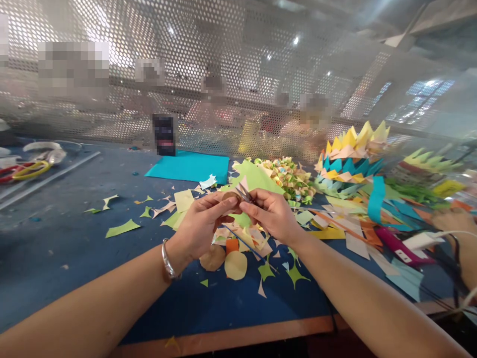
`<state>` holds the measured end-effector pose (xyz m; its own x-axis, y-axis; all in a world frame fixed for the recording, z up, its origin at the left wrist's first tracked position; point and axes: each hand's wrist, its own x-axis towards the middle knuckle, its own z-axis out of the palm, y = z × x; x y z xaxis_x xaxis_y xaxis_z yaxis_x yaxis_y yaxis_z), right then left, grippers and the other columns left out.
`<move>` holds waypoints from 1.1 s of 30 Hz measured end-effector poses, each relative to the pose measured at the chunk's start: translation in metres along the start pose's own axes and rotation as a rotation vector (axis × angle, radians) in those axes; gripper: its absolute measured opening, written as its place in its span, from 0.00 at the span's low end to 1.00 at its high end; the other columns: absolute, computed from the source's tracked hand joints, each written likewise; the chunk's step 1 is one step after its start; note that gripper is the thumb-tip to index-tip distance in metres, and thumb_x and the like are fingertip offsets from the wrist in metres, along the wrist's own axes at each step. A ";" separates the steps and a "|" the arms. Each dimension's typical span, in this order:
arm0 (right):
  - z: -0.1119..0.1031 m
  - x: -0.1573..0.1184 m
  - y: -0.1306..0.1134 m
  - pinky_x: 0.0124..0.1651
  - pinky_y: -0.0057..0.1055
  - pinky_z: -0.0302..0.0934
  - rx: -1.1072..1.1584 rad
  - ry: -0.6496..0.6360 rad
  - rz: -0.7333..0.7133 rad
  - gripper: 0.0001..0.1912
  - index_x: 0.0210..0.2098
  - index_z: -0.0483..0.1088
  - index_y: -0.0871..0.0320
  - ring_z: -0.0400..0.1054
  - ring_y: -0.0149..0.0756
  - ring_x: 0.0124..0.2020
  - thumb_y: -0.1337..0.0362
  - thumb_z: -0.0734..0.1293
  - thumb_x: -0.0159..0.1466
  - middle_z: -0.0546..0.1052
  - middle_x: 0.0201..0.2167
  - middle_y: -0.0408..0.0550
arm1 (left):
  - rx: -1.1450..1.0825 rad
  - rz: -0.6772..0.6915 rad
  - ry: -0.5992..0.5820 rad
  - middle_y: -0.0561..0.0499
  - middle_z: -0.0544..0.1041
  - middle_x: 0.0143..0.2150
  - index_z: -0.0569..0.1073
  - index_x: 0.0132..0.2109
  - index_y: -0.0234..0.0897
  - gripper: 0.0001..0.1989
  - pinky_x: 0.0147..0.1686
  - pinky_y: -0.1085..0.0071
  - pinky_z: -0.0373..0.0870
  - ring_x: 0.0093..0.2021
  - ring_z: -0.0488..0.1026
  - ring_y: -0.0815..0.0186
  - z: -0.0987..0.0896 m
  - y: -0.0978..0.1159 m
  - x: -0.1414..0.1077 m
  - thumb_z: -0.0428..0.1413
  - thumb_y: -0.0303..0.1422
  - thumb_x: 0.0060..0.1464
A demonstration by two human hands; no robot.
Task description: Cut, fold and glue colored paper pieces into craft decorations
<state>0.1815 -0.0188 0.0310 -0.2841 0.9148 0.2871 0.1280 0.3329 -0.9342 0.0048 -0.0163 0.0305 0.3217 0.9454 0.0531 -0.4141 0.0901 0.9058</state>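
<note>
Perforated metal mesh (223, 30) rises behind a blue worktop (74, 258) strewn with paper scraps (122, 227). Above its middle, the left hand (199, 219) pinches a small brown, curved-edged piece (231, 195) between its fingers; the right hand (274, 214) grips silver scissors (243, 193), pointed blades slightly parted just beside it.

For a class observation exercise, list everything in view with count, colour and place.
Scissors: one pair, silver blades, right hand
Small piece: one, brown, left hand
Discs: two, brown and pale yellow, front
Scraps: many, mixed colours, scattered
Thin stick: one, blue, near discs
Sheets: two large, teal and light green, behind hands
Heap: one, mixed colours, behind right hand
Zigzag-edged papers: several, mixed colours, back right
Device: one, magenta, right
Looped handles: red and yellow, far left
Pixelated object: one, dark, back
Perforated screen: grey, background
Table: one, blue, beneath
Another person's hand: one, right edge
Bracelet: one, silver, left wrist
Hands: two, centre
</note>
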 end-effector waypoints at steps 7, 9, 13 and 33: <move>-0.002 0.000 0.003 0.17 0.24 0.41 0.080 -0.133 0.099 0.18 0.30 0.67 0.58 0.46 0.22 0.16 0.50 0.73 0.59 0.56 0.17 0.32 | -0.025 0.056 0.056 0.52 0.76 0.30 0.78 0.29 0.35 0.05 0.34 0.75 0.66 0.34 0.71 0.70 -0.005 -0.002 0.005 0.65 0.32 0.48; -0.003 0.000 0.001 0.16 0.24 0.39 0.094 -0.138 0.126 0.18 0.31 0.67 0.58 0.43 0.21 0.15 0.50 0.72 0.60 0.54 0.16 0.30 | -0.021 0.085 0.053 0.53 0.75 0.30 0.78 0.29 0.36 0.06 0.33 0.75 0.65 0.34 0.71 0.70 -0.005 -0.001 0.005 0.65 0.32 0.49; -0.003 0.000 -0.002 0.15 0.24 0.37 0.124 -0.153 0.162 0.18 0.31 0.67 0.58 0.41 0.21 0.14 0.49 0.70 0.62 0.52 0.14 0.29 | 0.002 0.142 0.035 0.52 0.74 0.29 0.78 0.29 0.36 0.05 0.31 0.75 0.63 0.33 0.69 0.70 -0.005 0.000 0.006 0.65 0.32 0.50; -0.005 -0.001 -0.006 0.16 0.26 0.35 0.114 -0.155 0.174 0.20 0.33 0.72 0.60 0.40 0.22 0.14 0.47 0.70 0.62 0.50 0.12 0.29 | 0.121 0.036 -0.034 0.51 0.78 0.31 0.80 0.32 0.35 0.06 0.35 0.72 0.63 0.34 0.72 0.68 -0.007 -0.005 0.006 0.65 0.34 0.51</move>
<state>0.1862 -0.0201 0.0373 -0.4109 0.9070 0.0923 0.0820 0.1377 -0.9871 0.0024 -0.0090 0.0230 0.3381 0.9359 0.0986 -0.3211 0.0162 0.9469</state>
